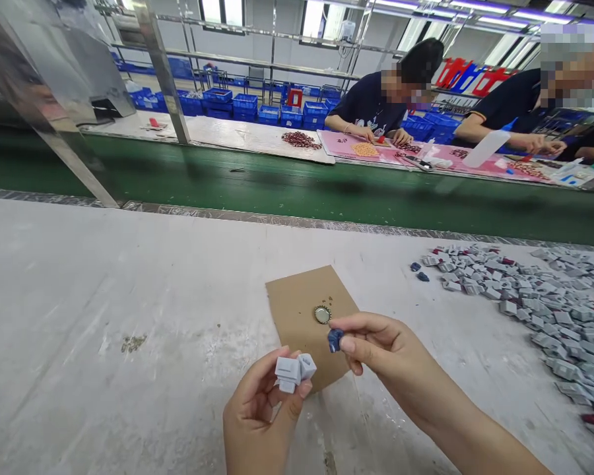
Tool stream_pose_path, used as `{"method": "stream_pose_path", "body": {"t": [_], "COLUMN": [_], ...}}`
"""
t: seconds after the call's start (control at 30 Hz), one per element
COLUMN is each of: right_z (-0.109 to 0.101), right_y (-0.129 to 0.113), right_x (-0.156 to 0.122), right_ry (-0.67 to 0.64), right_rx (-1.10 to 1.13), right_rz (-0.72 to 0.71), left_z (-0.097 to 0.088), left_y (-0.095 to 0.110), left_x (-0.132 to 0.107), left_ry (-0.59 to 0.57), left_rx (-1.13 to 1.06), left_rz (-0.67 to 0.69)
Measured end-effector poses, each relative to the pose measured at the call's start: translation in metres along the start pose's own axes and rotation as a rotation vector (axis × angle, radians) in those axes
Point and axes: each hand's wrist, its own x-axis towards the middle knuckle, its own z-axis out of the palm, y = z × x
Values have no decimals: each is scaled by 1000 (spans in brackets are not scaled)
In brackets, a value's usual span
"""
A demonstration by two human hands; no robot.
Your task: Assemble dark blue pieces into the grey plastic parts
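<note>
Between the thumb and fingers of my left hand (262, 409) is a light grey plastic block piece (288, 372), made of two boxy parts joined at an angle. My right hand (376, 343) pinches a small dark blue plastic piece (335, 340) just right of the grey one, with a gap between them. Both hands are over a brown cardboard sheet (292, 300). On that sheet lies a bottle cap (322, 315), open side up, with a few tiny brown bits (329, 300) beside it.
A large heap of grey pieces (539, 310) covers the table's right side, with two loose dark blue pieces (420, 272) at its left edge. A green conveyor belt (277, 191) runs behind the table. Beyond it, co-workers (376, 109) handle small red parts.
</note>
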Motion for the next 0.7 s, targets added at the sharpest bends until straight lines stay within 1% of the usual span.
{"method": "stream_pose_path", "body": {"t": [0.07, 0.13, 0.2, 0.33, 0.47, 0.53, 0.6, 0.7], "right_z": [2, 3, 4, 6, 9, 9, 10, 10], "right_y": [0, -1, -2, -7, -9, -9, -9, -10], "right_x": [-3, -7, -10, -17, -20, -21, -23, -30], "right_ry": [-24, -26, -9, 15, 9, 13, 22, 48], "right_rx": [32, 16, -44, -259, -407, -471, -539, -649], "right_rz": [13, -35, -156, -455, -641, -697, -748, -838], "left_z": [1, 2, 2, 1, -2, -3, -4, -7], "left_y": [1, 1, 2, 1, 0, -1, -2, -2], "left_x": [-3, -5, -7, -9, -9, -10, -11, -11], "left_ry": [-13, -9, -2, -26, -61, -64, -60, -53], "left_rx": [3, 9, 21, 66, 138, 201, 275, 390], "left_rz": [24, 41, 63, 152, 275, 354, 460, 695]}}
